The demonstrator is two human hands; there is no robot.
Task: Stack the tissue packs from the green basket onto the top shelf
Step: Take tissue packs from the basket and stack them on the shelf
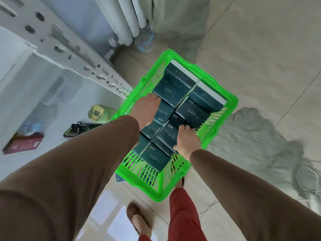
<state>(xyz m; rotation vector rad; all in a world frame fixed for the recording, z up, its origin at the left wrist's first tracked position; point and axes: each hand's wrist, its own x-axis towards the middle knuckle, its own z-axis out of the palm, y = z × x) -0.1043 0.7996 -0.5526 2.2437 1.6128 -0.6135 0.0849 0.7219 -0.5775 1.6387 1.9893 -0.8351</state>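
Both hands were down in the green basket, among the tissue packs. Left hand lay on the packs along the basket's left wall, fingers reaching forward with tips tucked at the edge of a pack; whether it had closed round one could not be told. Right hand sat on the packs near the right wall, fingers curled over the far edge of one dark pack and thumb at its near edge, a grip on it but no lift yet.

Outward: dark green tissue packs filled the basket in two overlapping rows from the near end to the far end, a dozen or so showing, more possibly beneath. Basket stood on the tiled floor, just beside the foot of the white perforated shelf post. A shoe and a red box lay near the left of the post.

Top shelf out of view, so nothing of a stack could be checked. Judged early: basket looked nearly full, almost all packs left to carry up.
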